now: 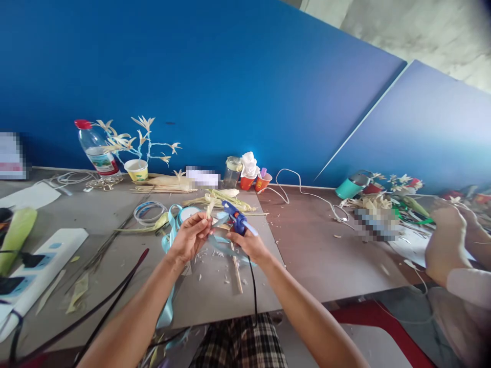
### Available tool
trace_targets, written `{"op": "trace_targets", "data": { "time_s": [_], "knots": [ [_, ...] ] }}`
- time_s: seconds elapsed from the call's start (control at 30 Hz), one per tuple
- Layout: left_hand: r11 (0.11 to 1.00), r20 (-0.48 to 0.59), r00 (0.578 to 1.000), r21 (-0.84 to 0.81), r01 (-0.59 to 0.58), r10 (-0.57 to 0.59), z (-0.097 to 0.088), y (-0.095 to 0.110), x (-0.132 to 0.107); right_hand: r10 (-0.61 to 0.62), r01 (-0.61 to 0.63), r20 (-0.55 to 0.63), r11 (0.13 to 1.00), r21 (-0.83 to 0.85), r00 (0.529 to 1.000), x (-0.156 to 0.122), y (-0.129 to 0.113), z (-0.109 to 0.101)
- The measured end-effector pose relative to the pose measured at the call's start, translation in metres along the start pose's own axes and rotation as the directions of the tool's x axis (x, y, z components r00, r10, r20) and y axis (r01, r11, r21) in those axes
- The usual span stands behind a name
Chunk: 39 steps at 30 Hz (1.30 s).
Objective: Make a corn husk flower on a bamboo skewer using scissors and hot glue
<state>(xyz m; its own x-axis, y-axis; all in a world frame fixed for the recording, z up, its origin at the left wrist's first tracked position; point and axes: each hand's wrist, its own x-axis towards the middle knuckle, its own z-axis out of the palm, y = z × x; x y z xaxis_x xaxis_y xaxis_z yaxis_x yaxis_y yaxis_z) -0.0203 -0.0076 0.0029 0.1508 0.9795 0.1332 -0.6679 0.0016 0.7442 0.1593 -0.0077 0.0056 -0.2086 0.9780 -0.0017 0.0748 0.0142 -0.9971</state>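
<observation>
My left hand (188,236) is closed, pinching a small pale corn husk piece (209,209) upright between thumb and fingertips. A blue hot glue gun (238,223) is gripped in my right hand (248,245), its nozzle pointing up and left, close to the husk piece. Its black cord (253,289) hangs down over the table edge. Light blue ribbon (165,313) runs beside my left wrist and drops over the front edge; some also stretches between my hands. A thin wooden stick (237,271) lies below them among white scraps.
Husk flowers on blue-wrapped branches (148,138) stand in a paper cup (136,170) beside a red-capped bottle (100,156). A white power strip (63,255) lies at left. Red cups (247,182) stand at the back. At right are another person's hands (447,225).
</observation>
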Motion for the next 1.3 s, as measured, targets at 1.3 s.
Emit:
{"op": "trace_targets", "data": {
  "time_s": [1.3],
  "knots": [
    [0.801,-0.316,0.929,0.597,0.036,0.193,-0.007,0.0,0.01,-0.442,0.52,0.301,0.811,-0.269,0.845,0.002,0.006,-0.011]
  ]
}}
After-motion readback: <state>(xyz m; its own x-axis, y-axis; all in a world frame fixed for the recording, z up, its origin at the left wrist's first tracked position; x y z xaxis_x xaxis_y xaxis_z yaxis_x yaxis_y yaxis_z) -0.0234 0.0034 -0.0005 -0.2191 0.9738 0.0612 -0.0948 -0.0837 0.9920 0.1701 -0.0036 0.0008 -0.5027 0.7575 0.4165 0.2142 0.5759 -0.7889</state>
